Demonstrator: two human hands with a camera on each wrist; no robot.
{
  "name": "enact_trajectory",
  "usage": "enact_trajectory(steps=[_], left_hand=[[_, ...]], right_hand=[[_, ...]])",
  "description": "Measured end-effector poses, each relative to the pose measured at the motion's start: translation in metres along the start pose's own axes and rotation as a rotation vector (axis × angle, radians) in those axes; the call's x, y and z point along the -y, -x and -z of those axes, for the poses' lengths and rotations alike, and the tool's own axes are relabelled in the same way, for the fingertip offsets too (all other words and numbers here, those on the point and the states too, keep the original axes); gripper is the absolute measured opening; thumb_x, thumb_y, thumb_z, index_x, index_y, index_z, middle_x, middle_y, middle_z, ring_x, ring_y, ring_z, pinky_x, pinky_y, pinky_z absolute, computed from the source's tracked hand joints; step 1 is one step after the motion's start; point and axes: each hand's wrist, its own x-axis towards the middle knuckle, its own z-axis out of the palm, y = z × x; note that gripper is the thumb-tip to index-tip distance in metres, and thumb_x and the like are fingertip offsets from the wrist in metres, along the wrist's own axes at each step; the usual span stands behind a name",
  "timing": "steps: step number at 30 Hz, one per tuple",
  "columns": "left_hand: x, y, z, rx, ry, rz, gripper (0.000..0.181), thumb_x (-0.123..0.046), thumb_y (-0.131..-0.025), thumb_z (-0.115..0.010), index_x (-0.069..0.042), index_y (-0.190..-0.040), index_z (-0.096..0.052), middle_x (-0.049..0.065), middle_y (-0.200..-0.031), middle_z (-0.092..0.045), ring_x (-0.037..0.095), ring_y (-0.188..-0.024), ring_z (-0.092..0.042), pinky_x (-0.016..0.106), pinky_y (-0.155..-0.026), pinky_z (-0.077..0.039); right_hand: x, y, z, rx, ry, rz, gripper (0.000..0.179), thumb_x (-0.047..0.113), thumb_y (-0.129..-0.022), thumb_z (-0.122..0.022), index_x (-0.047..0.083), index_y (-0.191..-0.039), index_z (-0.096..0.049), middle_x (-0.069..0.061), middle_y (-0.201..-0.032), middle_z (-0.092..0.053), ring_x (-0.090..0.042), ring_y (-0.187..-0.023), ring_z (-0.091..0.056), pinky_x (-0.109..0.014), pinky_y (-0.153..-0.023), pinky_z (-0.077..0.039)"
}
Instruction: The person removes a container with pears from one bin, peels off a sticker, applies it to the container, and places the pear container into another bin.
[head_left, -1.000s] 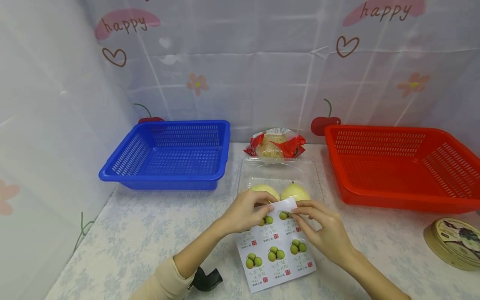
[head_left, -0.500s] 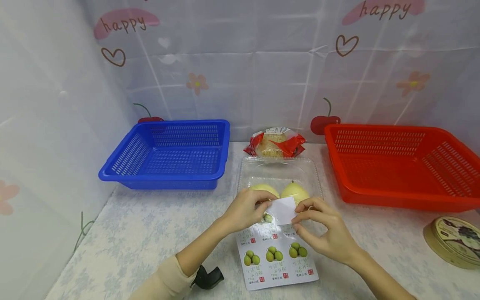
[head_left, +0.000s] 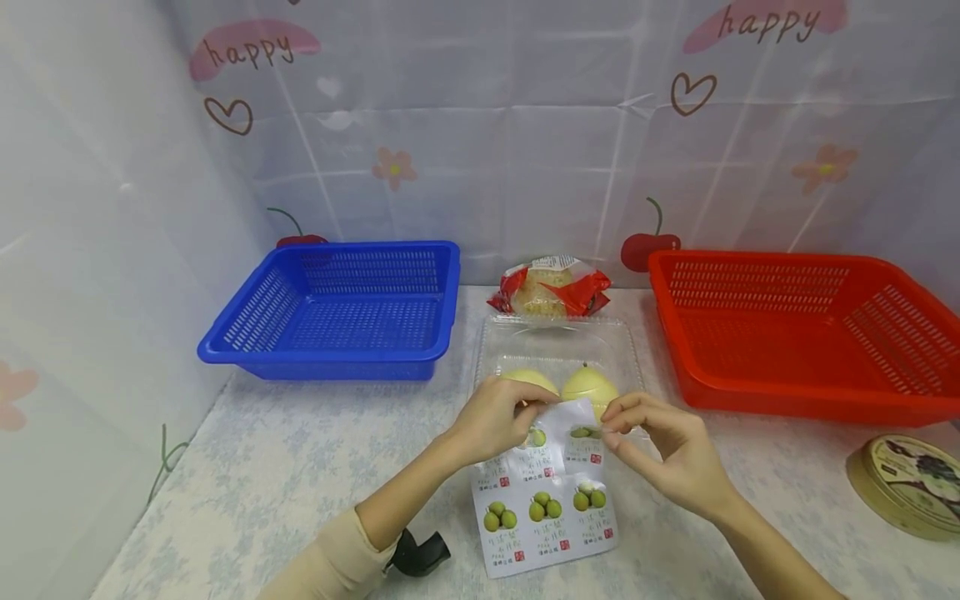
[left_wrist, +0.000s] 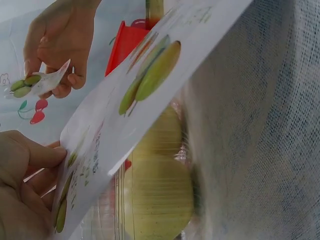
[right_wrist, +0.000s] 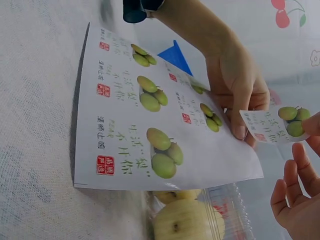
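1. Two hands share the work: the left hand (head_left: 495, 421) pinches the sticker sheet (head_left: 551, 529) near its 11 o'clock corner; the right hand (head_left: 675, 458) pinches one pear-printed sticker (right_wrist: 272, 125) by its edge, a narrow grip.
2. Peeling seems to be the step in hand, and probably finished: the sticker looks apart from the sheet, above its 1 o'clock corner.
3. Next, I judge, the sticker needs a flat, edge-only hold so it does not fold onto itself.
4. Sheet edges: the far end is raised and tilted; the near edge lies low at the table (head_left: 360, 467).
5. At 12 o'clock, just beyond the fingers, sits a clear container (head_left: 633, 342) with pale pears (head_left: 588, 385).
6. Room to swing: tablecloth shows toward 3 o'clock, up to a round tin (head_left: 911, 483); the red basket (head_left: 810, 403) bounds 2, the blue basket (head_left: 337, 357) 10.
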Motion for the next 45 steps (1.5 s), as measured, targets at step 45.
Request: enact_trajectory(steps=[45], left_hand=[[-0.006,0.003,-0.009,0.269,-0.256,-0.092,0.020,-0.018,-0.084,-0.072,-0.011,-0.102,-0.072,-0.004,-0.092,-0.071,0.001,-0.075,-0.060,0.009,-0.068,-0.044]], right_hand=[[-0.011,-0.015,0.011,-0.201,0.110,-0.242,0.013,-0.015,-0.083,-0.057,-0.008,-0.091,-0.064,0.001,-0.085,-0.065,-0.013,-0.073,-0.058,-0.016,-0.067,-0.050]])
